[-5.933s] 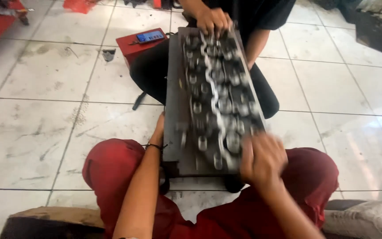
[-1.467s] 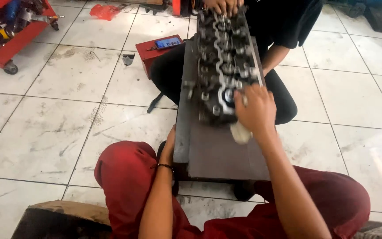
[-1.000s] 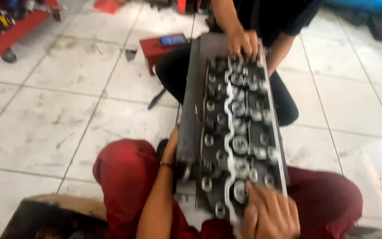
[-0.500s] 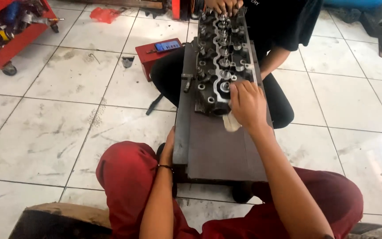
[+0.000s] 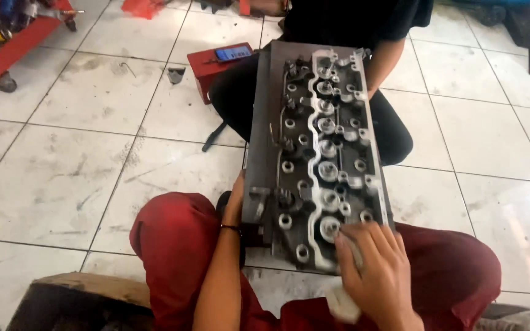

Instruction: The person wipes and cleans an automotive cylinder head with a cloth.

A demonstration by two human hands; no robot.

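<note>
A grey metal cylinder head, full of round holes and valve seats, lies face up on a flat grey plate that spans my red-trousered legs and the lap of a person in black sitting opposite. My right hand presses a white cloth against the near end of the head. My left hand grips the plate's left edge beside the head. The other person's forearm reaches down to the far right corner; their hand is hidden.
A small red stool with a phone on it stands on the white tiled floor at the left. A red tool trolley is at the far left. A cardboard box edge lies by my left leg.
The cylinder head has slid along the plate toward me from the far end, my right hand and cloth coming back with it. My left hand stays on the plate's edge.
</note>
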